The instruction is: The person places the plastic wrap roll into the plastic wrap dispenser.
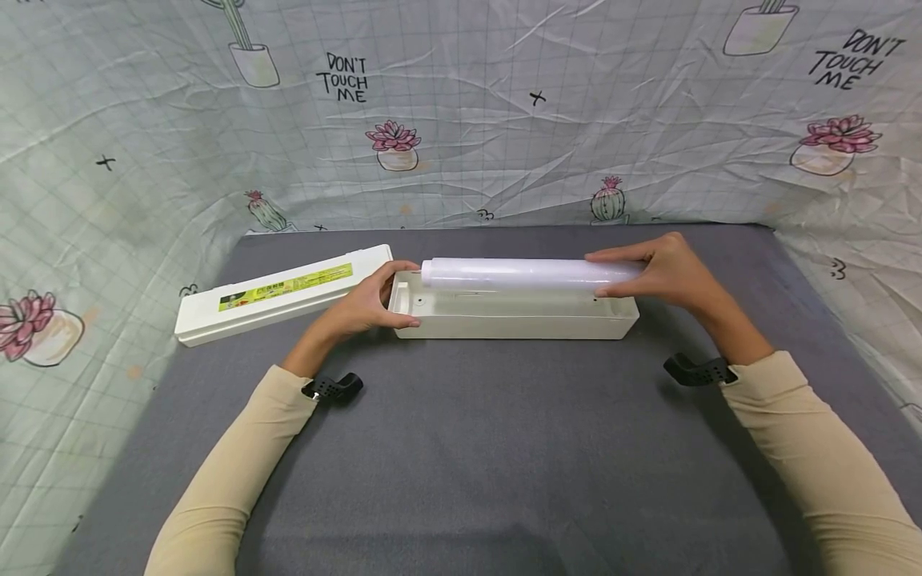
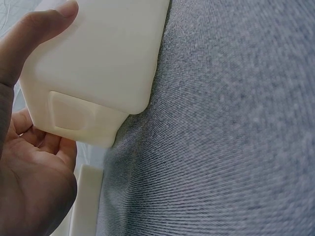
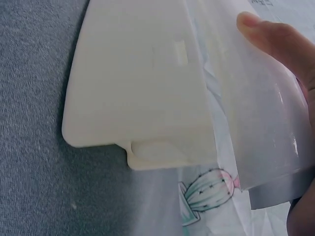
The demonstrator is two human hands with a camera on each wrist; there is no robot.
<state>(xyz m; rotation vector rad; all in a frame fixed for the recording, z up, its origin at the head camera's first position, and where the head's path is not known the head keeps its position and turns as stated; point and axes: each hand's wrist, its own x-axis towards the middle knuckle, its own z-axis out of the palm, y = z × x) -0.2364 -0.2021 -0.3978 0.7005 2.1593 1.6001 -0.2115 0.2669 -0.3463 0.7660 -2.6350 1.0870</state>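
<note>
A long white plastic box (image 1: pixel 515 326) lies on the dark grey cloth, its top side uncovered. My left hand (image 1: pixel 363 304) grips the box's left end, thumb along the front wall and fingers behind; the left wrist view shows the same box end (image 2: pixel 93 59) between thumb and fingers. With my right hand (image 1: pixel 666 276) I hold the right end of a roll of cling film (image 1: pixel 504 274), thumb in front and fingers over the back. In the right wrist view the roll (image 3: pixel 266 113) stands apart from the box rim there, a grey core end showing. Its left end overlaps the box in the head view.
Left of the box lies a white lid (image 1: pixel 288 292) with a yellow-green label, slanted, its right end beside my left hand. Behind the table hangs a printed cloth (image 1: pixel 461 96) with cactus drawings. Each wrist wears a black band (image 1: pixel 334 387).
</note>
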